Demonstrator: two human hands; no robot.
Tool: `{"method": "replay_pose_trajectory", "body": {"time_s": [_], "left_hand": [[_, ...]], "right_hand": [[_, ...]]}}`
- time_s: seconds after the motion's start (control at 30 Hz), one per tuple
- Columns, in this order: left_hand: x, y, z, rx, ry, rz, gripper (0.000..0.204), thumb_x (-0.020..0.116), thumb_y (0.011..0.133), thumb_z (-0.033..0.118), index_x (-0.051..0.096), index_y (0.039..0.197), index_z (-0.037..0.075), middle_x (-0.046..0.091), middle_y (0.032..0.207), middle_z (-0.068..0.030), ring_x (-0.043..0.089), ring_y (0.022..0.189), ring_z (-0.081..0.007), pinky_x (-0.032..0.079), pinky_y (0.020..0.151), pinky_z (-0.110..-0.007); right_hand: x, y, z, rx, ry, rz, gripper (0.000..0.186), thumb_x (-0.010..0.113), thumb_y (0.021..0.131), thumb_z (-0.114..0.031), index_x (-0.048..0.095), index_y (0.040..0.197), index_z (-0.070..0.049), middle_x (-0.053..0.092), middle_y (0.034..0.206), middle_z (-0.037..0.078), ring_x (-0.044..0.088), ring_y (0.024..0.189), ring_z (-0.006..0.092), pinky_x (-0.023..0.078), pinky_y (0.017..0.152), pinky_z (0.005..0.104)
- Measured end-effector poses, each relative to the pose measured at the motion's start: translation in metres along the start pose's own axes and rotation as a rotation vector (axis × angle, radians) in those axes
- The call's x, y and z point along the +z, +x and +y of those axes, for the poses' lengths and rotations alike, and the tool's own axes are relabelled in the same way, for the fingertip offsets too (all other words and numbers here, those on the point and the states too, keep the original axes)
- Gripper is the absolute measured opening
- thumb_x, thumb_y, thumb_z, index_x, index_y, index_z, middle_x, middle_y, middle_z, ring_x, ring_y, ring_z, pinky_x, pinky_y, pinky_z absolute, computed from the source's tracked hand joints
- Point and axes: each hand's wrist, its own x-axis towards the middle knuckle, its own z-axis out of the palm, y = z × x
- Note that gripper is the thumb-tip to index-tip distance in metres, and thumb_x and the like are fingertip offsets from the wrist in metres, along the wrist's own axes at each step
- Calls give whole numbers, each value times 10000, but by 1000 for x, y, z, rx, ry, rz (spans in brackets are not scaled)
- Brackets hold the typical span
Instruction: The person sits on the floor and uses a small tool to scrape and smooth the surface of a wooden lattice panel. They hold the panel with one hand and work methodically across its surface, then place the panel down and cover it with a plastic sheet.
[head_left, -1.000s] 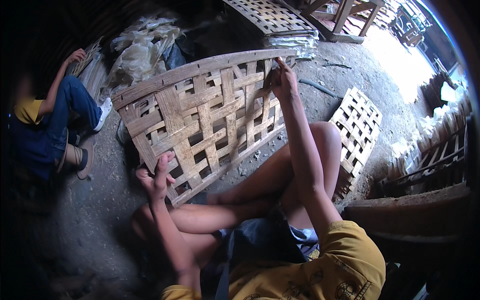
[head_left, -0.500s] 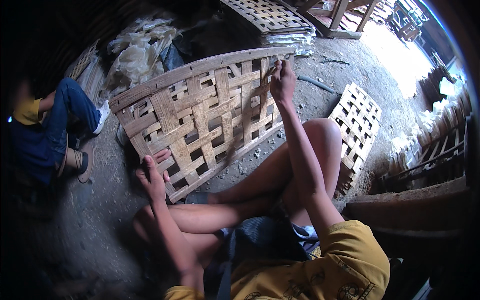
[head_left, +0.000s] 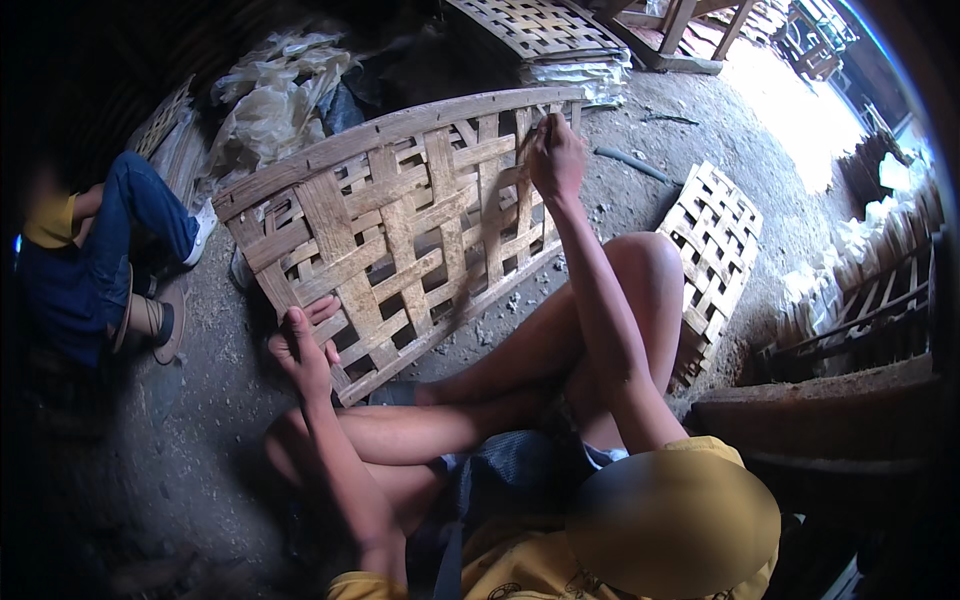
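A large woven bamboo panel (head_left: 405, 215) with wooden slats along its edges stands tilted in front of my crossed legs. At its lower left edge, my left hand (head_left: 305, 350) is closed around the frame, thumb toward me and fingers through the lattice. My right hand (head_left: 558, 160) is closed in a fist at the upper right corner, pressed against the panel. Its fingertips are turned away, so exactly which strip they pinch is hidden.
A smaller woven panel (head_left: 715, 225) lies on the floor to the right. Stacked panels (head_left: 540, 30) and crumpled plastic sheeting (head_left: 265, 100) stand beyond. A seated person in jeans (head_left: 145, 205) is at the left. A wooden beam (head_left: 815, 405) runs along the right.
The panel has shifted slightly to the left. My right hand has moved a little left and up with its corner; my left hand keeps its grip.
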Motion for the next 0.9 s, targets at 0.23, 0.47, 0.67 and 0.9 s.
{"method": "replay_pose_trajectory", "body": {"time_s": [0.23,0.47,0.67,0.9], "left_hand": [[0,-1,6,-29,-31,-40,653,506,1063,496,683,966,-125,751,957,-243,552,463,-95,338,362,-208],[-1,-1,-2,-23,12,-24,719,481,1053,556,690,1045,-132,750,1011,-246,475,414,-79,271,353,-210],[-2,-1,5,-57,-24,-26,622,524,1063,471,687,966,-122,749,957,-245,592,517,-102,336,366,-203],[-2,-1,1,-49,-35,-21,617,535,1061,461,695,967,-127,749,951,-248,546,464,-88,332,363,-203]], "right_hand": [[7,9,10,66,-172,-30,325,446,1061,-340,575,935,-70,681,813,247,654,782,482,466,684,584],[7,18,13,76,-246,-44,404,416,1071,-397,570,903,-64,676,797,260,654,777,491,452,677,608],[6,34,21,164,-90,-245,517,408,1055,-448,693,965,-26,702,932,275,656,913,489,496,808,560],[-10,54,49,96,-10,-482,578,478,1014,-514,723,981,9,705,828,211,675,818,376,505,772,458]]}}
